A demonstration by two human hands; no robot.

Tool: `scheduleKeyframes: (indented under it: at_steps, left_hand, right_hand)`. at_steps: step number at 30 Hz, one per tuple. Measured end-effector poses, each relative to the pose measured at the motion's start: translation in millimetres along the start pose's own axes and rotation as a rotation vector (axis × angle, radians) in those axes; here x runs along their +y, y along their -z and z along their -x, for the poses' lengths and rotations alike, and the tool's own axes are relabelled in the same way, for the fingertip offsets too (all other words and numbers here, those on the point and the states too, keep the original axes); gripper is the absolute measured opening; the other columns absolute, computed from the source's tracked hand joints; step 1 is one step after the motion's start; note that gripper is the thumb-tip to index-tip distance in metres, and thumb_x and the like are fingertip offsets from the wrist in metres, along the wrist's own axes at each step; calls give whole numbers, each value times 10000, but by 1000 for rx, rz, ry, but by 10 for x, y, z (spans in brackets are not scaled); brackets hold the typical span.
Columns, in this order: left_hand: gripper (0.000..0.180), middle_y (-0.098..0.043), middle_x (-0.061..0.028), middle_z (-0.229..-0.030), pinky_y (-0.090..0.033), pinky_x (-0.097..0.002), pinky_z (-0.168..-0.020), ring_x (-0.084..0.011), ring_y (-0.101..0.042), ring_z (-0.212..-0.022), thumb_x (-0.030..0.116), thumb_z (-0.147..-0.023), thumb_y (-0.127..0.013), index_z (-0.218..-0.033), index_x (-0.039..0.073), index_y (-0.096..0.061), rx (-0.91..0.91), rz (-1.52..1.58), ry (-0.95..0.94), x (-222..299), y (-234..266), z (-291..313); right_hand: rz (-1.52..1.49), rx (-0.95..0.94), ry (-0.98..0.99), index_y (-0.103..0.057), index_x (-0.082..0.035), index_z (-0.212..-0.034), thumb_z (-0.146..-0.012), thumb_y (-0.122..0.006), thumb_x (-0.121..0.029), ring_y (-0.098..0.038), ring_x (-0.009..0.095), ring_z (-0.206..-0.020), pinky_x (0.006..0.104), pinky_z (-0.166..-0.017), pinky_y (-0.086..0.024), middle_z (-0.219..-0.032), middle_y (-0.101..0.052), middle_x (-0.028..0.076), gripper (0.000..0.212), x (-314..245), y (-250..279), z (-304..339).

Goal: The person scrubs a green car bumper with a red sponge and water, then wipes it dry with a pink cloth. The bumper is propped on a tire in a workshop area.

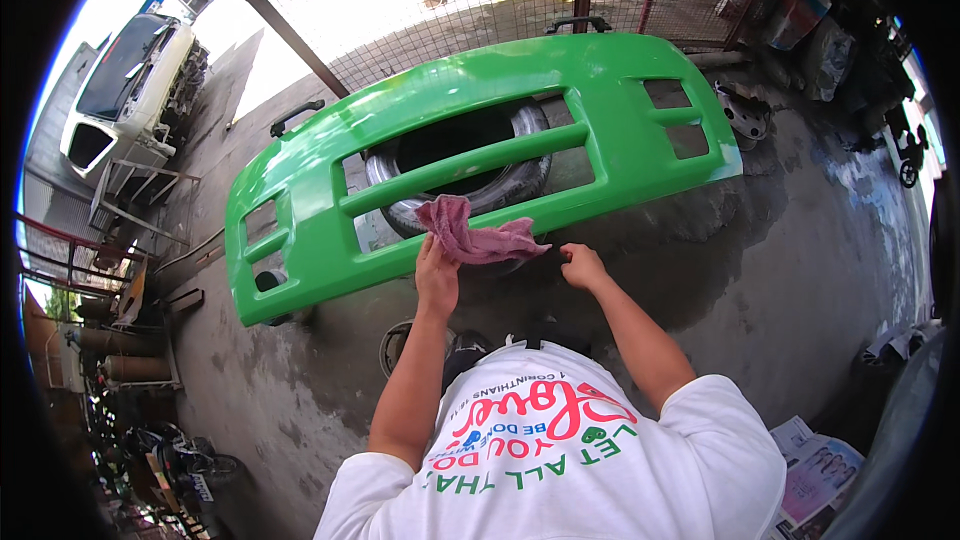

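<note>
A damp-looking pink cloth (478,238) hangs bunched from my left hand (437,275), whose fingers grip its left end. The cloth's free end trails right, toward my right hand (582,267), with a small gap between them. My right hand is closed, fingers curled, and nothing shows in it. Just beyond both hands lies a large glossy green vehicle bumper (470,156), with a wide middle opening and smaller openings at each end. The cloth overlaps its near edge in view; whether it touches cannot be told. Through the middle opening shows a dark tyre (535,145) beneath the bumper.
A wire mesh fence (390,30) with metal posts stands behind the bumper. A partly dismantled white vehicle (130,90) is at the far left, near a metal stand (140,185). Wet concrete floor (690,270) surrounds me. Newspaper (815,475) lies at lower right, motorbike parts at lower left.
</note>
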State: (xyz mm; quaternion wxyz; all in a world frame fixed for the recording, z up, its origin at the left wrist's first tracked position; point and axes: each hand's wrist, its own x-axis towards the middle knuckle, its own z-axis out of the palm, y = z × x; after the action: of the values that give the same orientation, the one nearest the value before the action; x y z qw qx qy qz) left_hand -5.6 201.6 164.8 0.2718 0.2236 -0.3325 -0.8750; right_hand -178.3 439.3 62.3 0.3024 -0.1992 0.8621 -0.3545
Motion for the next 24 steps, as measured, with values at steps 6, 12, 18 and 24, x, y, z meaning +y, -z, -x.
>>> scheduleKeyframes:
  at_steps: [6, 12, 18, 24]
  left_hand:
    - [282, -697, -37, -1203, -485, -295, -974, -126, -645, -1106, 174, -1086, -530, -1301, 25, -635, -206, -262, 78, 135, -268, -118]
    - [282, -669, 25, -1074, -444, -236, -905, -57, -562, -999, 203, -1108, -511, -1216, -3, -671, -220, -592, -118, 366, -92, -564]
    - [313, -627, 43, -977, -436, -230, -805, -44, -531, -896, 249, -1124, -473, -1128, 19, -685, -72, -523, -44, 606, 374, -1281]
    - [476, -681, -68, -1184, -507, -306, -947, -157, -646, -1066, 224, -1020, -673, -1445, 89, -505, -103, -241, 28, 1197, 408, -2391]
  right_hand:
    - [-325, -76, 605, -647, -56, -1320, -957, -711, -109, -680, 180, -1081, 331, -913, -551, -1262, -685, 82, 373, -1293, 85, 202]
    - [-652, -266, 305, -635, -15, -1174, -1085, -526, -122, -671, 128, -997, 306, -911, -533, -1058, -715, 36, 177, -1292, 90, -173]
    - [-1016, -83, 121, -642, -49, -1045, -1102, -511, -248, -568, 69, -875, 265, -829, -489, -954, -650, -10, 244, -1627, 153, -605]
    - [-491, -270, 135, -701, -4, -1141, -1066, -614, -291, -645, 101, -905, 276, -814, -530, -1017, -723, 35, 309, -2540, 462, -1511]
